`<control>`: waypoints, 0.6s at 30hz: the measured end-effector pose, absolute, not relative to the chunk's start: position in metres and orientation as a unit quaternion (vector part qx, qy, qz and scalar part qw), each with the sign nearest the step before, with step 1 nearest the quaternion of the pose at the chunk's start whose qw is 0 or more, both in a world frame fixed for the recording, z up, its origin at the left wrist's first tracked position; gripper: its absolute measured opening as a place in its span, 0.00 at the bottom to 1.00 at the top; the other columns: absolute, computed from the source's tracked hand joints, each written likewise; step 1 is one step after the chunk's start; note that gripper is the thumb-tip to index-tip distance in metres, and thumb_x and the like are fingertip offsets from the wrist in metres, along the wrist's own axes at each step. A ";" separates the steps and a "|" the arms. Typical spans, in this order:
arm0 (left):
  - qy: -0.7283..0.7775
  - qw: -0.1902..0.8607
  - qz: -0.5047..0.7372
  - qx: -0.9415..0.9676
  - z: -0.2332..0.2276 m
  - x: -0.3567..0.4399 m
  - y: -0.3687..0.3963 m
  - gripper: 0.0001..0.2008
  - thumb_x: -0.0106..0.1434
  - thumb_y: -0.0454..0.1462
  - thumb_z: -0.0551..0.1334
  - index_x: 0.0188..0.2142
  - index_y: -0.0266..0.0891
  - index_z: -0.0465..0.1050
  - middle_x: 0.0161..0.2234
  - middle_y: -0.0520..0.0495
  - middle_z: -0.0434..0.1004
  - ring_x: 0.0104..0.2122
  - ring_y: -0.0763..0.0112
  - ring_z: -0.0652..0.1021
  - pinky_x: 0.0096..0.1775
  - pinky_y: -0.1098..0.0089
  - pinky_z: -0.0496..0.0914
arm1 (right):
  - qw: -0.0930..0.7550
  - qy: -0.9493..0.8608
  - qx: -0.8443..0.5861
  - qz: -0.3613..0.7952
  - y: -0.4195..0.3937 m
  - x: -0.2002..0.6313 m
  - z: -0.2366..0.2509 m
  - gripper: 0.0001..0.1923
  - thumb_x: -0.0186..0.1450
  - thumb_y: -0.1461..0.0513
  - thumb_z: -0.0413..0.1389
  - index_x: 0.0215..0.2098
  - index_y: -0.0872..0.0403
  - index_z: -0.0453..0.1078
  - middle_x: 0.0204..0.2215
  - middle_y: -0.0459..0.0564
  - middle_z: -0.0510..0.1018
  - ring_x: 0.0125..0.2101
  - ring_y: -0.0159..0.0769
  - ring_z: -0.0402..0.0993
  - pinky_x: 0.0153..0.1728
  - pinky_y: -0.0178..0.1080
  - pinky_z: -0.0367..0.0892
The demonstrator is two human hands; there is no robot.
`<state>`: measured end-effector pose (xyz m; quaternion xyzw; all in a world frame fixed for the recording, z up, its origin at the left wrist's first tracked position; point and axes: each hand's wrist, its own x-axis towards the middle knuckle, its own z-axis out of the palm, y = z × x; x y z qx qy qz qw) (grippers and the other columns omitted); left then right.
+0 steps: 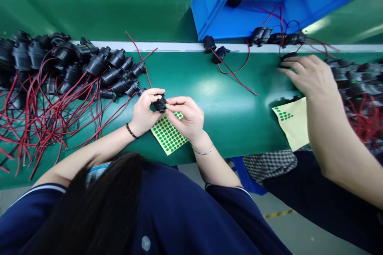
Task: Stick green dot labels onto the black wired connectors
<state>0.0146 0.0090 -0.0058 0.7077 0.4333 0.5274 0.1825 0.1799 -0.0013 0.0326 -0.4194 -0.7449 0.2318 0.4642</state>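
My left hand (145,111) holds a small black cylindrical plastic part (159,104) upright between thumb and fingers. Thumb and forefinger of my right hand (188,118) are pinched together at its side, on a small green dot sticker (164,105). Whether the dot is stuck to the part or only held there, I cannot tell. Beneath both hands lies a pale yellow sheet (168,150) with rows of green round stickers, its upper edge partly covered. A red wire rises behind my left hand; where it ends is hidden.
Black parts with red wires (72,72) are heaped on the green table (233,127) at left. A blue crate (215,8) lies tipped at the back, parts by its mouth. At right a co-worker's hand (311,73) touches a black part above another sticker sheet (295,131).
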 end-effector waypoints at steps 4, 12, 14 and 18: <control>0.428 0.224 0.553 0.679 -0.006 0.017 0.010 0.16 0.64 0.45 0.67 0.43 0.44 0.62 0.48 0.44 0.78 0.47 0.64 0.80 0.46 0.59 0.77 | 0.500 -0.714 -0.394 0.292 -0.001 0.179 0.031 0.10 0.66 0.64 0.58 0.44 0.47 0.78 0.42 0.51 0.81 0.44 0.40 0.80 0.46 0.48 0.79; 0.430 0.249 0.561 0.662 -0.007 0.016 0.009 0.16 0.62 0.44 0.69 0.41 0.43 0.63 0.48 0.43 0.78 0.48 0.64 0.80 0.47 0.59 0.77 | 0.491 -0.749 -0.371 0.245 -0.001 0.177 0.029 0.18 0.67 0.69 0.53 0.49 0.45 0.77 0.47 0.52 0.80 0.48 0.40 0.79 0.47 0.47 0.79; 0.416 0.263 0.584 0.646 -0.006 0.019 0.009 0.17 0.61 0.42 0.70 0.41 0.43 0.64 0.47 0.43 0.78 0.47 0.65 0.80 0.46 0.61 0.77 | 0.500 -0.747 -0.359 0.251 -0.001 0.177 0.028 0.20 0.67 0.70 0.54 0.53 0.46 0.76 0.48 0.53 0.80 0.49 0.40 0.78 0.49 0.47 0.78; 0.385 0.306 0.640 0.591 0.011 0.024 0.012 0.21 0.56 0.42 0.74 0.42 0.42 0.66 0.47 0.45 0.77 0.46 0.65 0.81 0.46 0.63 0.78 | 0.535 -0.703 -0.385 0.268 0.000 0.182 0.024 0.24 0.67 0.68 0.55 0.60 0.47 0.70 0.52 0.55 0.77 0.50 0.43 0.78 0.52 0.51 0.77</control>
